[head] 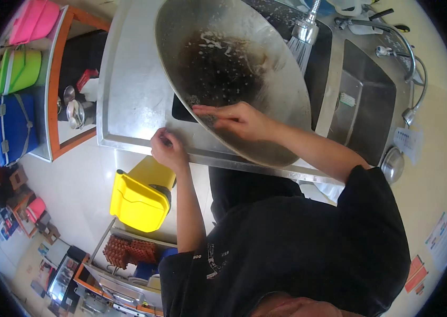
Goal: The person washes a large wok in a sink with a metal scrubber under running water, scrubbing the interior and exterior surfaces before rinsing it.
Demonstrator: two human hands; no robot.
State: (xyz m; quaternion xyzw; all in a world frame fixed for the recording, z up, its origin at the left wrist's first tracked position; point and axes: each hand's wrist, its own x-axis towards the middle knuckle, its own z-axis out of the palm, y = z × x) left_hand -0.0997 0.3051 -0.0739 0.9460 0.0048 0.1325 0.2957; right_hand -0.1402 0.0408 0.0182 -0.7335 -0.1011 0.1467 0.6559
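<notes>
A large metal wok [283, 91] leans tilted over the sink, its dark inner base wet with suds and water drops. My right hand [243, 119] lies inside it near the lower left rim, fingers extended and pressing a grey steel wool scourer [207, 119] against the wall. The fingers partly cover the scourer. My left hand [168, 149] is curled at the front edge of the stainless steel counter [136, 99], apart from the wok; I see nothing held in it. Beyond the wok, a spray faucet head [305, 31] runs water down at its far right side.
A second sink basin [360, 99] with a small striped sponge-like item [347, 100] lies to the right, beside a curved faucet [403, 39]. A yellow bin [140, 198] stands below the counter. A shelf with pink, green and blue boxes [15, 126] is at left.
</notes>
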